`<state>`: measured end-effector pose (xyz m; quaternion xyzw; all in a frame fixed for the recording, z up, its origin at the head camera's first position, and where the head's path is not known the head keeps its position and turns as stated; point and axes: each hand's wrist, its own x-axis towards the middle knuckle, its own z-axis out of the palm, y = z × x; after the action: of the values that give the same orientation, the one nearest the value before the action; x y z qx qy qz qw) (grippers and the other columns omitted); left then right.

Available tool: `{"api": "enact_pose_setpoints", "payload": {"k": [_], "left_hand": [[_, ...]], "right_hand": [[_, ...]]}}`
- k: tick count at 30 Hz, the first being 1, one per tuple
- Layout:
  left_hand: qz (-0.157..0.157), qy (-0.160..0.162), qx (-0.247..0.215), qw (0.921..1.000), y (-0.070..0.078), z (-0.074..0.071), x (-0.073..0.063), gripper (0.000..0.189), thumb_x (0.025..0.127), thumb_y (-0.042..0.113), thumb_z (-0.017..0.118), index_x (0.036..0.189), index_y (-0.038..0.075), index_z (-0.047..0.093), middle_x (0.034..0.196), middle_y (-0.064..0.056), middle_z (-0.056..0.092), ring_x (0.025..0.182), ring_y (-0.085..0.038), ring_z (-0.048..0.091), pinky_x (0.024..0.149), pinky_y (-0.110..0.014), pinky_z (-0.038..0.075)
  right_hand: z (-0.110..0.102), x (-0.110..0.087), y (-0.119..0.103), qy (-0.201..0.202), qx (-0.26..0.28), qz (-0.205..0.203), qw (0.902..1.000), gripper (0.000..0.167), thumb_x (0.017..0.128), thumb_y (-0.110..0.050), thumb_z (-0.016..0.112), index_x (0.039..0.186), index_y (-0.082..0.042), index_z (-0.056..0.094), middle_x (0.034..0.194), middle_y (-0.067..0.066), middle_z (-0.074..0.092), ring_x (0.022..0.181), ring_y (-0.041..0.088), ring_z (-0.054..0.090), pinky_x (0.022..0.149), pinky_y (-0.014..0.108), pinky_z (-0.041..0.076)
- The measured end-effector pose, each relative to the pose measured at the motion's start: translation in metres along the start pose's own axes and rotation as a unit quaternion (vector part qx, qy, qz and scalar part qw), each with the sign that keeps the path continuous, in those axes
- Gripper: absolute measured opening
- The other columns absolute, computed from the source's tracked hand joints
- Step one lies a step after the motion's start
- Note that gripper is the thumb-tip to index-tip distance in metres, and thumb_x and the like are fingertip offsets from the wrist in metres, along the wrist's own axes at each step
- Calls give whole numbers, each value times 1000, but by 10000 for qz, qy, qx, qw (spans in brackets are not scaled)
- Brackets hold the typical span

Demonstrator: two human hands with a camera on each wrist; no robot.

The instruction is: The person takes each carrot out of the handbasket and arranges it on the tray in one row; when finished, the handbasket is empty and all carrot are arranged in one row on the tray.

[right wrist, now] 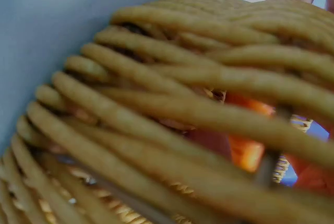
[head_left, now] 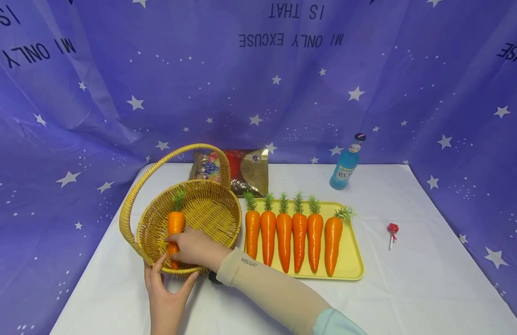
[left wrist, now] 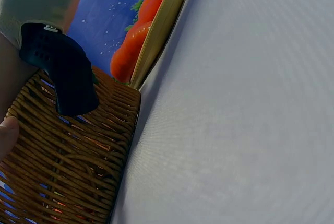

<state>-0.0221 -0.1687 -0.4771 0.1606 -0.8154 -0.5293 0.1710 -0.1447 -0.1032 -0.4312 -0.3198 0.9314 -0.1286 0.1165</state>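
Note:
My right hand (head_left: 199, 246) reaches over the near rim of a wicker basket (head_left: 237, 209) and grips an orange toy carrot (head_left: 176, 222) with a green top. This carrot lies along the basket's left inside, its top pointing away. At the basket's near left, my left hand (head_left: 168, 298) touches the outside wall with thumb and fingers spread; the left wrist view shows its thumb (left wrist: 7, 136) against the weave. Through gaps in the weave, the right wrist view shows part of the orange carrot (right wrist: 245, 153). Several more carrots (head_left: 285, 237) lie side by side on a yellow tray (head_left: 352, 260).
Behind the basket lies a red and gold packet (head_left: 254, 172). A blue bottle (head_left: 345, 165) stands at the back right, and a red lollipop (head_left: 392, 229) lies right of the tray. The basket's tall handle (head_left: 130, 204) arches over its left side.

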Motion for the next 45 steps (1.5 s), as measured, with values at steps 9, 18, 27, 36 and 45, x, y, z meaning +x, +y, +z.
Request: {"api": "enact_pose_setpoints", "payload": {"k": [9, 18, 27, 36, 45], "left_hand": [[221, 30, -72, 9997, -3, 1, 0, 88, 76, 16, 84, 145, 8, 30, 159, -12, -8, 144, -34, 0, 113, -60, 14], [34, -4, -32, 10000, -1, 1, -1, 89, 76, 18, 84, 145, 9, 29, 159, -15, -9, 144, -36, 0, 113, -61, 14], [91, 50, -89, 9999, -1, 1, 0, 88, 75, 15, 84, 145, 8, 31, 159, -14, -7, 144, -35, 1, 112, -61, 17], [-12, -17, -109, 9999, -1, 1, 0, 88, 77, 19, 83, 146, 9, 29, 159, -12, -10, 144, -35, 0, 111, -63, 17], [-164, -67, -57, 9998, -1, 2, 1, 90, 78, 25, 83, 148, 12, 27, 159, -12, -12, 144, -36, -2, 111, -63, 16]], "right_hand": [[0, 1, 4, 193, 138, 93, 9997, 33, 89, -37, 70, 120, -29, 66, 100, -11, 67, 85, 2, 58, 65, 16, 46], [-3, -1, 9, 236, 504, 61, 9984, 31, 87, -30, 73, 117, -27, 68, 100, -11, 68, 82, 2, 59, 66, 13, 46], [-11, -7, 18, 421, 838, -23, 9956, 31, 86, -28, 74, 116, -25, 69, 103, -9, 68, 86, 4, 59, 67, 14, 46], [-20, -15, 30, 546, 1262, -75, 9905, 31, 86, -25, 74, 117, -24, 69, 105, -8, 67, 90, 4, 57, 70, 13, 46], [-48, -38, 46, 1091, 2046, -181, 9726, 32, 89, -25, 72, 120, -24, 67, 110, -8, 64, 95, 6, 55, 72, 16, 47]]}}
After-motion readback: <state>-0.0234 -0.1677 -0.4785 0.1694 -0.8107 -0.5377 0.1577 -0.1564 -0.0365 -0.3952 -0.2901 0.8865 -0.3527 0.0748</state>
